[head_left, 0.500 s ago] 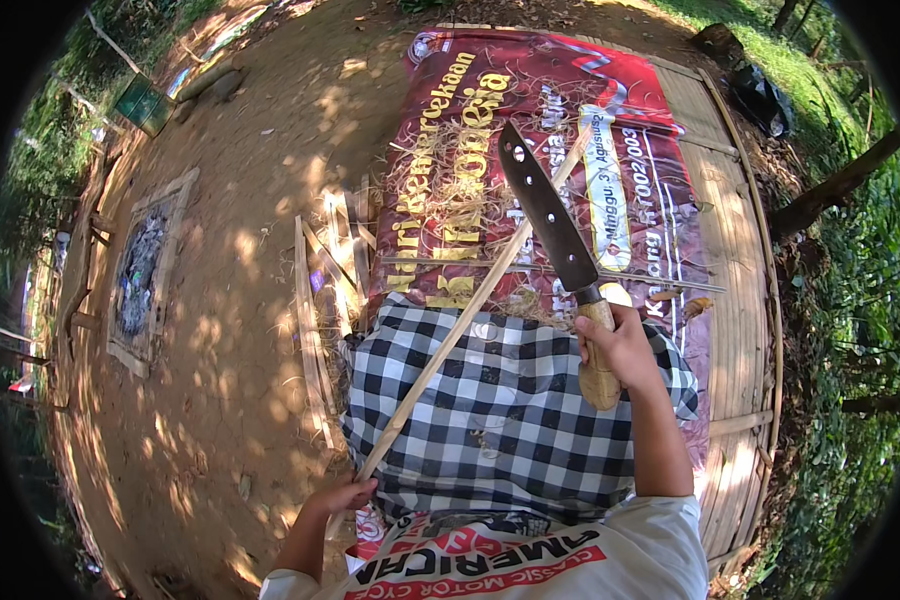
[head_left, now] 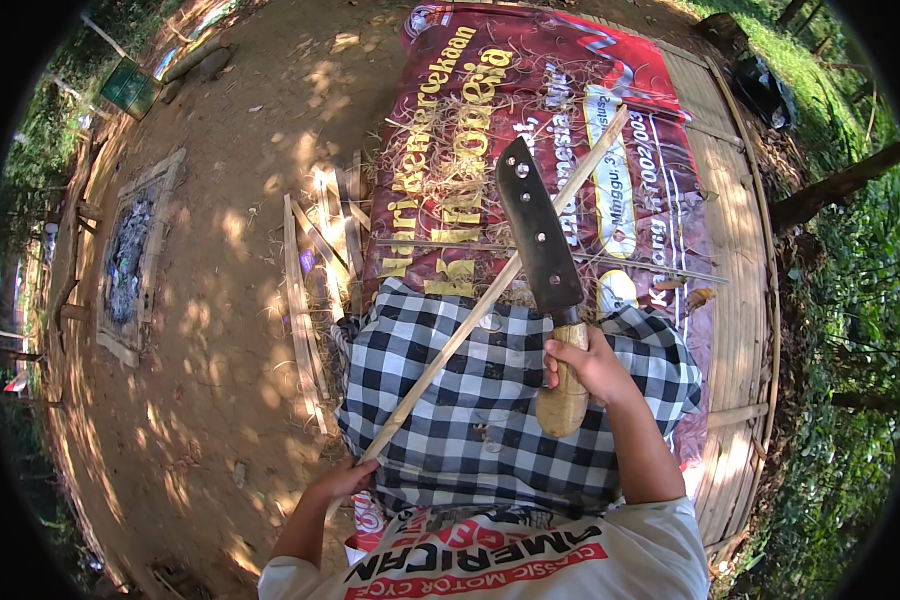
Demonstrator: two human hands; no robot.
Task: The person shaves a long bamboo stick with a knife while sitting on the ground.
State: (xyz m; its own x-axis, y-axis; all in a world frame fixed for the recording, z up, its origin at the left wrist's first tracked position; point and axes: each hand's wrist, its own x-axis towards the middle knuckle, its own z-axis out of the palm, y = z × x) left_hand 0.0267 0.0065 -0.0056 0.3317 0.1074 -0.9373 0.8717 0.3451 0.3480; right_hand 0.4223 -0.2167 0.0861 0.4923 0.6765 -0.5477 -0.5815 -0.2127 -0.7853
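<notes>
My right hand [head_left: 592, 366] is wrapped round the wooden handle of a large knife [head_left: 542, 232]. Its broad dark blade, with several holes or studs along it, points away and slightly left, crossing over a long bamboo strip [head_left: 450, 347]. At the lower left, my left hand [head_left: 342, 480] grips the near end of that strip. The strip slants up to the right over my lap, its far end above the banner. A black and white checked cloth [head_left: 440, 400] covers my lap. Whether blade and strip touch, I cannot tell.
A dark red printed banner [head_left: 440, 130], strewn with thin shavings, lies over a bamboo platform [head_left: 735, 300]. Split bamboo pieces [head_left: 300, 300] lie left of my lap. Farther left, a framed ash pit [head_left: 135, 250] is set in the dirt ground. A thin stick [head_left: 660, 268] crosses the banner.
The knife and my right hand have moved a little left and nearer to me, the blade standing more upright. The strip's far end has shifted slightly right; my left hand still grips it.
</notes>
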